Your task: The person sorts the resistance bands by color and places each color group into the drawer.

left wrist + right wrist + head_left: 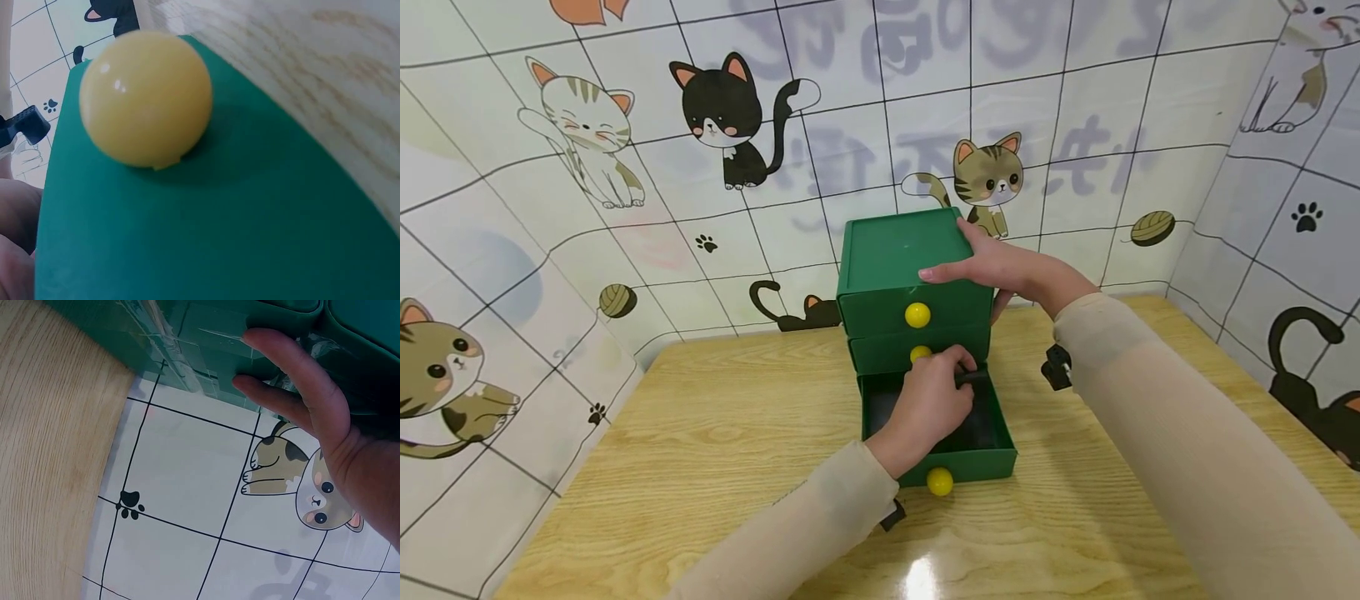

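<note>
A green cabinet [902,250] with stacked drawers and round yellow knobs stands on the table. Its bottom drawer [977,465] is pulled out, showing a dark inside. Over that drawer, my left hand [928,400] pinches a short black rod-like object [972,377]; its exact kind cannot be told. The bottom drawer's yellow knob [147,100] fills much of the left wrist view. My right hand [1003,265] rests on the cabinet's top right edge, fingers spread over the top and down the side. Two of its fingers [294,362] lie along the green side in the right wrist view.
The wooden table [737,433] extends to both sides of the cabinet. Behind it hangs a white gridded cloth [850,167] printed with cartoon cats. A dark wrist camera [1057,367] sits under the right sleeve.
</note>
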`<state>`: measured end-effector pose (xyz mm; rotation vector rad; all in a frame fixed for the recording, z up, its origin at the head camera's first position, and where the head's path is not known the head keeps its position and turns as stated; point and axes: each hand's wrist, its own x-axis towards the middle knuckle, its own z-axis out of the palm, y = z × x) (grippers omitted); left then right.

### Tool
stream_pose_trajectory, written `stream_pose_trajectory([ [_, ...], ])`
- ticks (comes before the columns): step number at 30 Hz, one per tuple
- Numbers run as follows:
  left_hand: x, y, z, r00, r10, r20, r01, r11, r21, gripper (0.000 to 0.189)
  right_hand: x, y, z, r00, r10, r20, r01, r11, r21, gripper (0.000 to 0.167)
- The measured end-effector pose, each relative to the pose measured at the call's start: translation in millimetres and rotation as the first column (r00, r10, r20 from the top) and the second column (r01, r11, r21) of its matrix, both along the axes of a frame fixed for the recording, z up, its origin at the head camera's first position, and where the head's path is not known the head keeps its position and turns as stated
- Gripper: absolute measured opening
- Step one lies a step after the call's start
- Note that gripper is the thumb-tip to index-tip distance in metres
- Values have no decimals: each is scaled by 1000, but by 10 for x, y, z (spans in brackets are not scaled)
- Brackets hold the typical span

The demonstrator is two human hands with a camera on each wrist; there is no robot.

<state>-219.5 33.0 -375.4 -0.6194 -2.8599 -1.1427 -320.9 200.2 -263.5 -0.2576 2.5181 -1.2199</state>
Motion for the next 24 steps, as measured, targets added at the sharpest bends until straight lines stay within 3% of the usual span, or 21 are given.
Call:
stream_pose_trajectory([
  [12,-6,-41,-51,999,-38,24,38,999,8,19,9,-9,10,1000,-2,-9,2,1000,2,128],
  [17,27,-111,-5,998,-40,38,40,999,4,22,11,-22,15,1000,6,-19,-5,1000,18,129],
  [24,120,-262,131,992,-77,103,68,994,89,21,27,1,14,1000,2,-12,-1,999,33,129],
])
